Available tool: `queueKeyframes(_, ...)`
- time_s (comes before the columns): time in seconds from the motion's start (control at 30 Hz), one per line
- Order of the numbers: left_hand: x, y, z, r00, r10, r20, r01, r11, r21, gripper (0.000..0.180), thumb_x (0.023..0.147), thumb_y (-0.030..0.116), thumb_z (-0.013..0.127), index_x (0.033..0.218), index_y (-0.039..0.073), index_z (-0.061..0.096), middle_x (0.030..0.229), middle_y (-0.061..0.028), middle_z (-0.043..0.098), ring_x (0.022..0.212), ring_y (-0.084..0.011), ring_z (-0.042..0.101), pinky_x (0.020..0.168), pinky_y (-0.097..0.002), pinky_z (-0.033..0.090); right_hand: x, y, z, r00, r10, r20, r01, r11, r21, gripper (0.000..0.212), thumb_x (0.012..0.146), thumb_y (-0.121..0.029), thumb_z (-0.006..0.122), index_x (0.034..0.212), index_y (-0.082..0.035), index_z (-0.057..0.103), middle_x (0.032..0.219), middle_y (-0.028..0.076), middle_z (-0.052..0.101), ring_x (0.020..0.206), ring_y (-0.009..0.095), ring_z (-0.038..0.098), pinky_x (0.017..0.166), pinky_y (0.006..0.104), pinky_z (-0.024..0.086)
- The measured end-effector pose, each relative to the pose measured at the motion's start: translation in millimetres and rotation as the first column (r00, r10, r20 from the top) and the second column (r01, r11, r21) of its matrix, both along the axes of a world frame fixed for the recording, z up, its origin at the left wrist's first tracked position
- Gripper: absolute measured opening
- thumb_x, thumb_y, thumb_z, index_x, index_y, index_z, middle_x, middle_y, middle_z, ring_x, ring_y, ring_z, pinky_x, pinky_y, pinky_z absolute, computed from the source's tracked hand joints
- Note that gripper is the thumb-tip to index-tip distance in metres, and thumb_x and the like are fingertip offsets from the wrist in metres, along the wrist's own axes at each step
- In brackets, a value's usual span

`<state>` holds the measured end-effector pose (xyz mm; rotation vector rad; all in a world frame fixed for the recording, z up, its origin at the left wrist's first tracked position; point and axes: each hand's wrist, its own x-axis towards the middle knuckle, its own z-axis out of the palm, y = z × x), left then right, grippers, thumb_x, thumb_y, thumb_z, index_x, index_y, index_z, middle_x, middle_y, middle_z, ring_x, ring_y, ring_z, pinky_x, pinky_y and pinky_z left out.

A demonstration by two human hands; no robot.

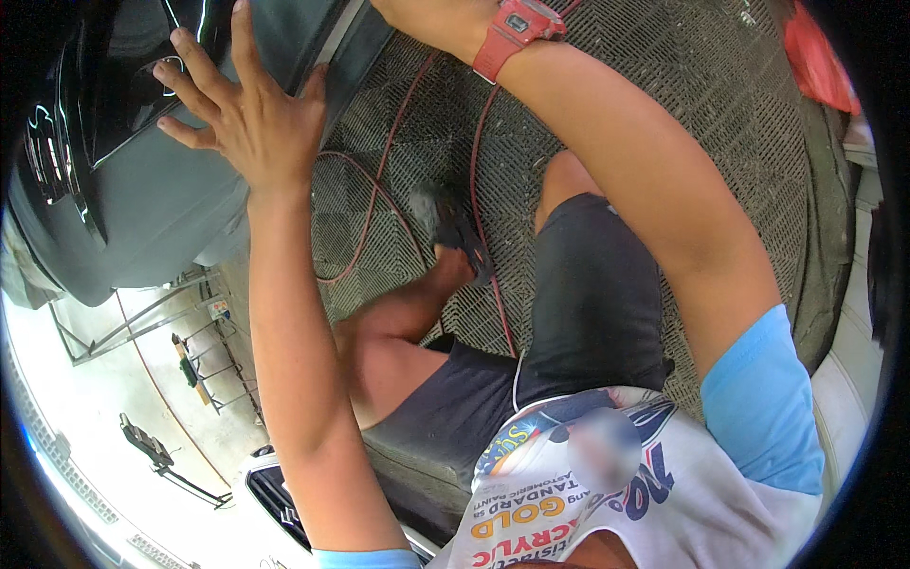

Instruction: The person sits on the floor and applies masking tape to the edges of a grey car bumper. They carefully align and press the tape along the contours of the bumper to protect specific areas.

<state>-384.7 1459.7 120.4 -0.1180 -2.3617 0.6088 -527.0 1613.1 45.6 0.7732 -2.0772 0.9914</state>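
Note:
My left hand (251, 123) is open, its fingers spread wide over a glossy black and matt dark grey vehicle body part (161, 213) at the upper left. The fingertips lie against or just in front of the shiny black area (142, 104); I cannot tell whether they press on it. My right hand (431, 19) reaches up to the top edge, near the right end of the same dark part, and its fingers are cut off from view. A red digital wristwatch (518, 36) sits on the right wrist.
Red hoses (483, 190) run across the ribbed dark floor matting (720, 104) around my foot. A red plastic bag (820, 62) is at the upper right. Metal racks (204, 370) stand at the left, and a white vehicle (270, 503) shows at the lower left.

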Motion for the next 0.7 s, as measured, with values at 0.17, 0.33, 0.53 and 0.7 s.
queueKeyframes(0.17,2.0,7.6,-2.2,0.998,0.064,-0.028,-0.062,0.996,0.06,0.116,0.065,0.053,0.093,0.161,0.036,0.032,0.171,-0.0217,0.008,0.156,-0.0528,-0.002,0.114,-0.0787,0.001,3.8,-0.1,9.3,0.997,0.054,0.055,-0.049,0.996,-0.076,0.013,0.084,-0.019,0.068,0.078,-0.007,0.069,0.068,0.016,0.068,0.069,0.036,0.072,0.065,0.0493,0.058)
queueKeyframes(0.33,-8.6,12.0,-0.3,0.993,0.083,-0.078,-0.077,0.994,0.079,0.118,0.063,0.051,0.094,0.161,0.037,0.03,0.171,-0.0215,0.008,0.156,-0.0518,0.0,0.112,-0.0803,0.002,8.7,-2.4,13.7,0.999,0.01,0.042,-0.005,0.994,-0.111,0.013,0.083,-0.018,0.067,0.076,-0.007,0.069,0.065,0.017,0.066,0.067,0.036,0.07,0.063,0.0502,0.056)
queueKeyframes(0.53,-28.1,20.9,-1.6,0.991,0.056,-0.124,-0.04,0.991,0.127,0.115,0.064,0.054,0.093,0.16,0.037,0.032,0.17,-0.0221,0.01,0.156,-0.0518,0.003,0.11,-0.0822,0.004,9.1,-7.4,14.3,0.998,-0.021,0.051,0.026,0.995,-0.1,0.012,0.082,-0.016,0.066,0.076,-0.007,0.068,0.065,0.017,0.065,0.066,0.037,0.069,0.062,0.0509,0.055)
queueKeyframes(0.7,-49.1,27.9,-4.8,0.988,0.027,-0.155,-0.005,0.99,0.14,0.112,0.066,0.057,0.091,0.16,0.037,0.032,0.169,-0.0237,0.012,0.155,-0.0543,0.005,0.109,-0.0837,0.006,11.0,-6.5,16.9,0.997,0.013,0.076,-0.003,0.991,-0.131,0.011,0.081,-0.016,0.066,0.075,-0.007,0.066,0.064,0.017,0.064,0.066,0.036,0.068,0.062,0.0506,0.054)
